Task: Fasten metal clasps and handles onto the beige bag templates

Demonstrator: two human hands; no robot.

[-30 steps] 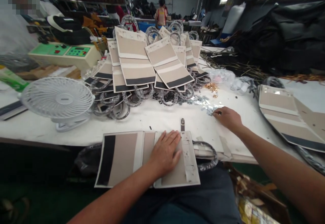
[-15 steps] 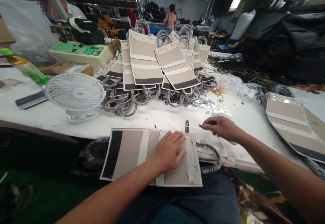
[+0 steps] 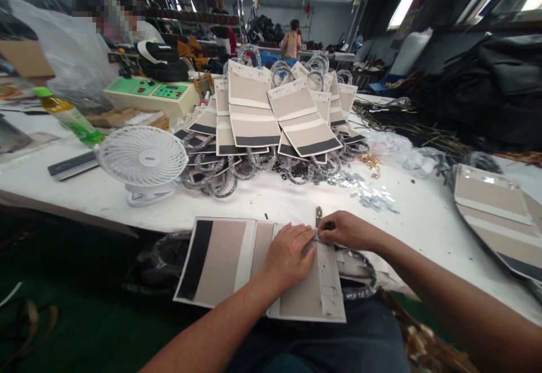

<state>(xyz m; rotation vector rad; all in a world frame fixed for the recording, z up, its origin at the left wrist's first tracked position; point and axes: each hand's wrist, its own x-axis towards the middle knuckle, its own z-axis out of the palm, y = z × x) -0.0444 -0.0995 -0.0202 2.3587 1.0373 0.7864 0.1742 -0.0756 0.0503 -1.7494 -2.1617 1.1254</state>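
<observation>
At the table's (image 3: 231,203) near edge, just over my lap, one open handbag panel (image 3: 228,260) lay flat, inner face up. Left hand (image 3: 291,254) was spread on it, fingers extended, palm down, grasping nothing. Right hand (image 3: 347,231) met it at the panel's far edge, fingers pinched round a small dark piece (image 3: 329,226); couldn't tell what part that was.

Step in hand, my read: working a small fitting at that edge, right beside the metal-ended tab (image 3: 319,213) sticking out. Next move seemed to call for steady left-hand pressure so the panel wouldn't slide, plus precise right fingertips.

Counts: panel under my palm, 1. Tab, 1. Plastic-wrapped handle (image 3: 371,271) by its right end, 1. Separate bag body (image 3: 491,223) off to the right, 1. White fan (image 3: 146,156), 1. Green-capped bottle (image 3: 71,119), 1. Control box (image 3: 169,91) with green faceplates, 1. Panel pile (image 3: 254,124) behind: two large ones on top, rest overlapped too much to count. Silvery plates (image 3: 375,195) and gold fittings (image 3: 370,161): loose scatters, not countable.
</observation>
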